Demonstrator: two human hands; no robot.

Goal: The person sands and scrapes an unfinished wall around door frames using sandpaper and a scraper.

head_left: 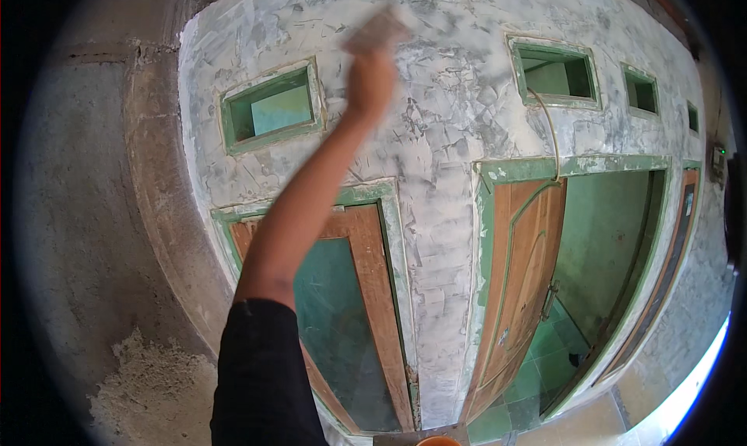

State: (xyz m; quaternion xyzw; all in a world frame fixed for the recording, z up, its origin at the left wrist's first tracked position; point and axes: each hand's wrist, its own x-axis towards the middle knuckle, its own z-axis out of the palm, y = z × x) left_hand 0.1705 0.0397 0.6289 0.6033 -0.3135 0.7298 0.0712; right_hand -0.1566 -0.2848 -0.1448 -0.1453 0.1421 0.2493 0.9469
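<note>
My left hand [372, 84] is raised high against a plastered wall [440, 105]. Its fingers are closed around a flat, grey-brown, block-like pad [378, 31], too blurred to tell exactly what it is. The pad lies over the patchy white and grey wall, between two small green-framed vent openings; whether it touches the surface cannot be told. Out of view is my right hand. Below my raised arm stands a wooden-framed glass window [344, 323] in a green frame.
A wooden door [519, 271] stands ajar at the right, showing green floor tiles [528, 382]. From a vent opening [557, 73] a thin hose [551, 131] hangs to the door's top. An orange container's rim [439, 441] shows at the bottom edge. A bare concrete wall [76, 212] is left.
</note>
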